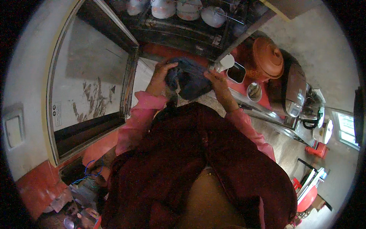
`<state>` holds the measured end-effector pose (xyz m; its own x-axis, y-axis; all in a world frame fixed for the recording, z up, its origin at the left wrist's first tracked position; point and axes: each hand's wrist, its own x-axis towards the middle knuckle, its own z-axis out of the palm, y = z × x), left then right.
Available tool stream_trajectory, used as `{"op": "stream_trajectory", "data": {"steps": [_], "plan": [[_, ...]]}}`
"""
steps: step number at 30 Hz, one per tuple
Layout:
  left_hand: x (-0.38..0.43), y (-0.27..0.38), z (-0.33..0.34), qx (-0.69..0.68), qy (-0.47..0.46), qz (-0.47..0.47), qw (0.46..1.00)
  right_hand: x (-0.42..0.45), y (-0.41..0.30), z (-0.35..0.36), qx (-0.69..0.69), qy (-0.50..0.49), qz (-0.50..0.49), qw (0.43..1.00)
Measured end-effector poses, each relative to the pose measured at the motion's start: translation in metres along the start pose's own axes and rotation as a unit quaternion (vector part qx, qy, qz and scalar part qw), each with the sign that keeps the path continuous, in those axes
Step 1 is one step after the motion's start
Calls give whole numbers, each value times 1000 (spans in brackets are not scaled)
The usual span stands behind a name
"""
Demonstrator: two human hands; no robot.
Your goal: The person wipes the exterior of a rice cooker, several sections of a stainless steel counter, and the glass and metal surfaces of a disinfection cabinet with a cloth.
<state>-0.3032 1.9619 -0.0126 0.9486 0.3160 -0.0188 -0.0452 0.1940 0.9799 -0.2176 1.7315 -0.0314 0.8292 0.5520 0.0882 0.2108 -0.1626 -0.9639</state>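
A dark, crumpled cloth or bag [191,78] hangs between my two hands in front of my body; the picture does not settle which. My left hand [159,78] grips its left side, with the thumb reaching over the top edge. On the opposite side, my right hand [219,84] pinches the right edge with its fingertips. The dark material is bunched and drops in folds. Both forearms wear pink sleeves, and a dark maroon garment [177,148] fills the lower view.
White bowls [163,9] stand on a dark rack ahead. On the red counter at right are a white cup [227,61], a rectangular tray [236,73], a lidded terracotta pot [267,58] and a rice cooker [291,86]. A framed, smudged panel [91,86] is at left.
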Motion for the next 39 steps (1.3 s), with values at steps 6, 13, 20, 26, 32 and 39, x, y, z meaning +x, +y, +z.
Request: {"op": "stream_trajectory", "data": {"steps": [6, 13, 20, 26, 32, 39], "plan": [[31, -16, -28, 292, 19, -4, 956, 6, 1, -18, 78, 5, 144, 987], [33, 2, 6, 596, 2, 113, 795, 8, 6, -24, 3, 106, 21, 994], [65, 0, 15, 581, 234, 353, 695, 41, -33, -10, -163, 211, -102, 958], [117, -137, 3, 557, 102, 245, 787, 93, 85, 29, -476, 39, -197, 856], [108, -121, 10, 558, 70, 245, 790, 92, 81, 33, -363, 59, -176, 913], [150, -136, -51, 529, 255, 176, 790, 141, 90, 84, -446, 86, -71, 888]]}}
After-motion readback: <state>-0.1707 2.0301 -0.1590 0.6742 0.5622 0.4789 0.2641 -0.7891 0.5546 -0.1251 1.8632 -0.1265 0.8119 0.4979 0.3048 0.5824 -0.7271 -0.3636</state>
